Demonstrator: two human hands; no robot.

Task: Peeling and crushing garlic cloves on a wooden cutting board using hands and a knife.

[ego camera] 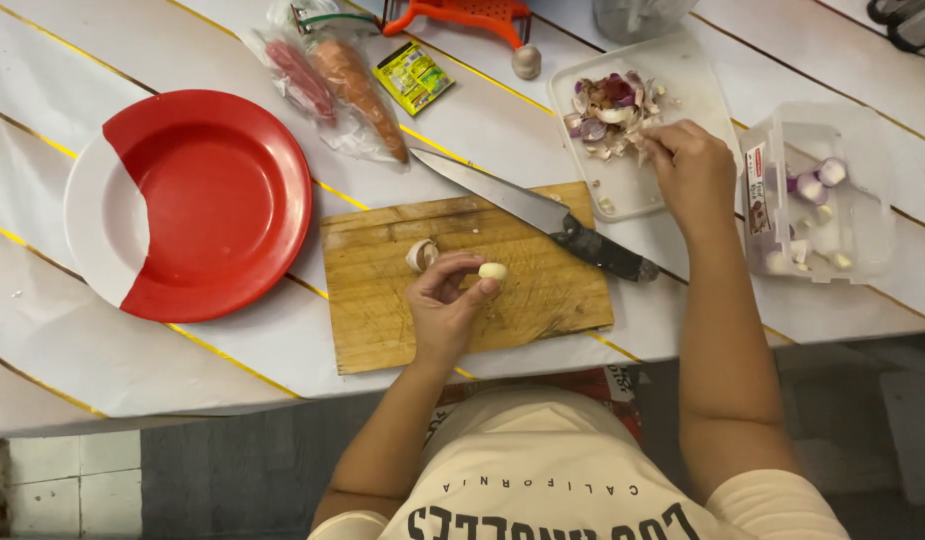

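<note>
Our left hand (445, 300) pinches a peeled garlic clove (493, 271) above the cutting board (383, 300); our right hand (693, 165) grasps peels (608, 115) in the white tray (683, 75)

Round plastic plate (198, 200): red, with a white segment at its left. Rectangular wooden cutting board (383, 300): light brown. Tabletop (103, 340): white, crossed by yellow-and-dark diagonal lines. Peeled garlic clove (493, 271): cream. Onion skins in far tray (611, 112): purple and white.
</note>
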